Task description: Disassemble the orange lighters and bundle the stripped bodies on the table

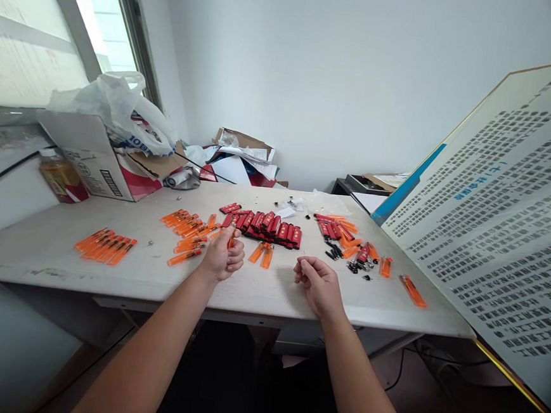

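Orange plastic lighter (231, 238) stands nearly upright in the left hand (221, 257), gripped between thumb and curled fingers just above the table, with one end hidden in the hand. It looks light and stiff, but its smooth plastic may slip, so a firm hold around the middle of the body seems best. Any small fittings at its ends would likely be the most fragile part. The right hand (319, 287) rests apart on the white table (268, 295), its fingers curled and thumb pressed to forefinger; whether it pinches something tiny cannot be told. Between the hands lie a pair of orange lighters (261, 254), and beyond them sits a tight block of red lighters (268, 228). A neat row of orange lighters (105, 246) lies far to the left, small black parts (333, 250) are scattered to the right, and a lone orange lighter (412, 291) lies near the table's right edge
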Tool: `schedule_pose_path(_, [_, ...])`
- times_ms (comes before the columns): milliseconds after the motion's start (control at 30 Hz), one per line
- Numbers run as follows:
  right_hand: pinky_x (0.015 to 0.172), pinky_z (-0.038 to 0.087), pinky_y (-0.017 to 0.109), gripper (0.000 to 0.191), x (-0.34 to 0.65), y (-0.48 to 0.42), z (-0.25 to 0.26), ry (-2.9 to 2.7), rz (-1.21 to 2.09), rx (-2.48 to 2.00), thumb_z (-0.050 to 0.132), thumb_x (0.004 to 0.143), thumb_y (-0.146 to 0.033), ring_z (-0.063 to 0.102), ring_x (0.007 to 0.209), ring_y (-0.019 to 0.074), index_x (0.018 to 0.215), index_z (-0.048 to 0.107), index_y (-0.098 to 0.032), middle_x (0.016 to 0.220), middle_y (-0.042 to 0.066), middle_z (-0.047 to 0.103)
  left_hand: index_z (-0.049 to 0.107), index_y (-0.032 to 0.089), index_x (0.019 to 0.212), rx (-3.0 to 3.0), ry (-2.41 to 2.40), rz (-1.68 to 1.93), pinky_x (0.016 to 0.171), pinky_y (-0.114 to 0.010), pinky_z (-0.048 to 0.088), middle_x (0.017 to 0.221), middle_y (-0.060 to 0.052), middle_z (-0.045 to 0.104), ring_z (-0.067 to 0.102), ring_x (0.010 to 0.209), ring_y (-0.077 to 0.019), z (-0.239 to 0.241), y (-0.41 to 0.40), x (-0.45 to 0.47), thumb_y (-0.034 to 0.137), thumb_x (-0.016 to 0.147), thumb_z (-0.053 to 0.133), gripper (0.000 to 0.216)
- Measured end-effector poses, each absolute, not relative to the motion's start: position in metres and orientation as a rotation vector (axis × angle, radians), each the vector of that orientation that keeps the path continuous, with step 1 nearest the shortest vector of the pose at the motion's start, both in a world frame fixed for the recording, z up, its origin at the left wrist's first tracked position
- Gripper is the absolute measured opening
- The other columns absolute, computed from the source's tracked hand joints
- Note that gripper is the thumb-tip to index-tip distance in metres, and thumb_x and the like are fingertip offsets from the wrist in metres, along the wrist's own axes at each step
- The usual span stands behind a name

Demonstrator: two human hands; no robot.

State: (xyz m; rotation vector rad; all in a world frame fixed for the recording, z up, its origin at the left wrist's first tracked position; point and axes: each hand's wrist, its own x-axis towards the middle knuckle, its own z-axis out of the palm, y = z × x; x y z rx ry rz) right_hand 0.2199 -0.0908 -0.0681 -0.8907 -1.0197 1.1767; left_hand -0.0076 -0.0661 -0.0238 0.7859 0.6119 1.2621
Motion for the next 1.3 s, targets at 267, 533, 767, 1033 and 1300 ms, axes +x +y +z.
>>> schedule_pose_path(267, [0.055,0.039,0.024,0.031,0.22,-0.091,-0.068,-1.025,1.175,-0.902,0.075,0.069,-0.045,0.053,0.053,0.0083,0.08,0.066,-0.017,0.069,0.0,0.063,0.045,0.022,0.08,0.836,0.664,1.341,0.031,-0.015,0.023,0.043,0.012,0.029,0.021,0.031,-0.005,-0.027,-0.062,-0.005,0.048,0.079,0.065,0.032])
schedule_pose_path(533, [0.054,0.039,0.024,0.03,0.22,-0.091,-0.067,-1.027,1.169,-0.896,0.075,0.069,-0.045,0.053,0.053,0.0088,0.078,0.066,-0.017,0.069,0.001,0.063,0.053,0.02,0.089,1.013,0.819,1.496,0.043,-0.018,0.039,0.062,0.004,0.056,0.048,0.046,-0.0082,-0.037,-0.056,0.0,0.043,0.071,0.076,0.037])
schedule_pose_path(767, [0.054,0.039,0.025,0.031,0.22,-0.091,-0.068,-1.039,1.151,-0.903,0.074,0.07,-0.045,0.053,0.053,0.0089,0.078,0.066,-0.017,0.069,0.001,0.063,0.058,0.014,0.07,0.865,0.826,1.434,0.034,-0.015,0.018,0.046,0.005,0.039,0.028,0.036,-0.0039,-0.036,-0.054,-0.004,0.05,0.077,0.065,0.037])
schedule_pose_path(1033, [0.053,0.04,0.025,0.031,0.219,-0.092,-0.066,-1.013,1.165,-0.901,0.076,0.068,-0.045,0.053,0.053,0.0092,0.078,0.066,-0.017,0.068,0.001,0.063,0.054,0.015,0.063,0.687,0.937,1.353,0.032,-0.016,0.012,0.043,0.006,0.033,0.021,0.032,-0.0032,-0.033,-0.051,-0.007,0.042,0.077,0.056,0.031])
schedule_pose_path(1300, [0.054,0.041,0.025,0.032,0.219,-0.093,-0.065,-1.012,1.174,-0.901,0.076,0.067,-0.045,0.052,0.053,0.009,0.078,0.066,-0.017,0.069,0.001,0.063,0.054,0.015,0.066,0.659,0.94,1.325,0.032,-0.015,0.013,0.046,0.006,0.036,0.023,0.033,-0.0037,-0.034,-0.051,-0.007,0.044,0.079,0.055,0.032])
